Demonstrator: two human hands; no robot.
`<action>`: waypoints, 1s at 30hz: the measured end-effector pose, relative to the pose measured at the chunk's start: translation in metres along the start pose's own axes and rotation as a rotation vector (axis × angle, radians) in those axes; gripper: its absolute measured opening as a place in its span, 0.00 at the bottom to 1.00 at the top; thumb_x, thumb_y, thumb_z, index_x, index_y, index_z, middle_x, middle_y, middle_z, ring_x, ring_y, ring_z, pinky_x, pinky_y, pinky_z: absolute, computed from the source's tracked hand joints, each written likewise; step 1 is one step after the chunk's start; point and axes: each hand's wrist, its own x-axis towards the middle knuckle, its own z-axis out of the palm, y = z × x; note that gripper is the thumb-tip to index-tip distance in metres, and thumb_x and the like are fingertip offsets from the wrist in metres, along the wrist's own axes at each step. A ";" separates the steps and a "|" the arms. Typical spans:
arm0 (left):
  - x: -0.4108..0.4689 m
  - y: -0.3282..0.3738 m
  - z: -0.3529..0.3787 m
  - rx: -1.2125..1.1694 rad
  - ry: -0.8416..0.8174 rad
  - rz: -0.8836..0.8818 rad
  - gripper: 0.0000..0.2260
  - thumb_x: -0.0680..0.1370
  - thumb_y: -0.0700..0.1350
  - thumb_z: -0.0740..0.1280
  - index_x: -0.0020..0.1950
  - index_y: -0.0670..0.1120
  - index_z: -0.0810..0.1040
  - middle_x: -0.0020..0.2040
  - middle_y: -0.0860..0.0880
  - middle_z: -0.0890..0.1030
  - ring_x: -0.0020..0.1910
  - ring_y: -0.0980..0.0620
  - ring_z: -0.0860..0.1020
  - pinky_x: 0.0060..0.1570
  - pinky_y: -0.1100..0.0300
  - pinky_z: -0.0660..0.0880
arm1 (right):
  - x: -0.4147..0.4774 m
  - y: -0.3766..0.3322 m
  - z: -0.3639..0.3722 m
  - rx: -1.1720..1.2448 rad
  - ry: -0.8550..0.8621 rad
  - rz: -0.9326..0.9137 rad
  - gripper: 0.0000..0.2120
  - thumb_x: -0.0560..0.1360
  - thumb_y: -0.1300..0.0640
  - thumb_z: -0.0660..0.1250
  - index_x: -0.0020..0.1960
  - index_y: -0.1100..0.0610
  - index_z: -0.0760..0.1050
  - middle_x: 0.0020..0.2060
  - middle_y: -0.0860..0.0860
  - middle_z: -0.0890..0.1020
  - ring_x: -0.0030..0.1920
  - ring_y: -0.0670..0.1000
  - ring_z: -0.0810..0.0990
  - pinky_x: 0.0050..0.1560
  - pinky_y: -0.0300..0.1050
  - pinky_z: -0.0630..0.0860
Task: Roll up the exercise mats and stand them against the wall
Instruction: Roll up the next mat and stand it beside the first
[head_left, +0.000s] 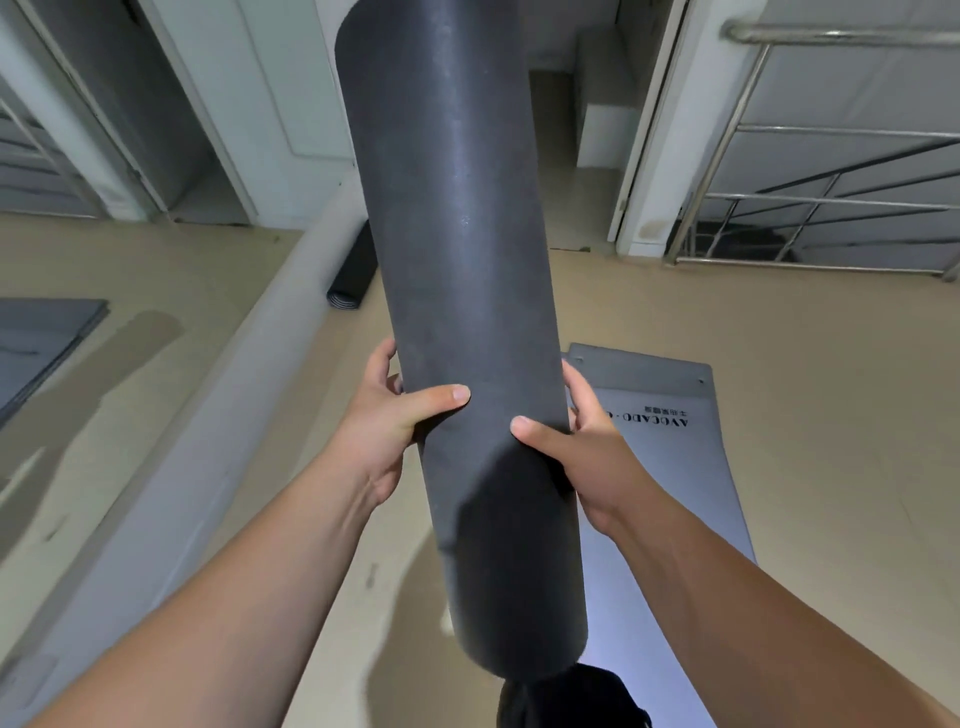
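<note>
A dark grey rolled-up exercise mat (457, 249) fills the middle of the view, held upright and off the floor. My left hand (387, 421) grips its left side with the thumb across the front. My right hand (576, 441) grips its right side at about the same height. A second rolled dark mat (353, 270) stands on the floor behind it, next to a white pillar (208, 415). A grey mat (660, 441) with black lettering lies flat on the floor to the right, partly hidden by the roll and my right arm.
Another grey mat (41, 343) lies flat at the left edge. A metal stair railing (810, 202) stands at the back right. White doors and an open doorway (576, 156) line the far wall. The floor (805, 374) is beige.
</note>
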 end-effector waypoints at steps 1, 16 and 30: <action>0.027 0.004 -0.007 -0.001 0.007 0.007 0.41 0.63 0.38 0.78 0.74 0.53 0.69 0.59 0.45 0.85 0.53 0.48 0.85 0.39 0.61 0.80 | 0.029 -0.002 0.002 -0.019 -0.029 -0.015 0.37 0.75 0.68 0.74 0.77 0.45 0.67 0.64 0.47 0.83 0.63 0.52 0.83 0.58 0.44 0.81; 0.419 0.156 -0.148 0.016 0.165 0.028 0.31 0.72 0.31 0.74 0.68 0.57 0.74 0.54 0.47 0.86 0.49 0.53 0.86 0.39 0.63 0.80 | 0.475 -0.083 0.111 -0.095 -0.129 0.063 0.40 0.67 0.52 0.80 0.75 0.40 0.68 0.62 0.41 0.83 0.61 0.46 0.83 0.63 0.48 0.81; 0.776 0.251 -0.293 0.055 -0.069 -0.110 0.39 0.65 0.48 0.79 0.73 0.61 0.69 0.62 0.52 0.83 0.61 0.45 0.81 0.64 0.41 0.76 | 0.803 -0.114 0.212 -0.084 0.110 0.006 0.37 0.72 0.57 0.79 0.75 0.38 0.68 0.64 0.43 0.82 0.63 0.48 0.82 0.62 0.50 0.81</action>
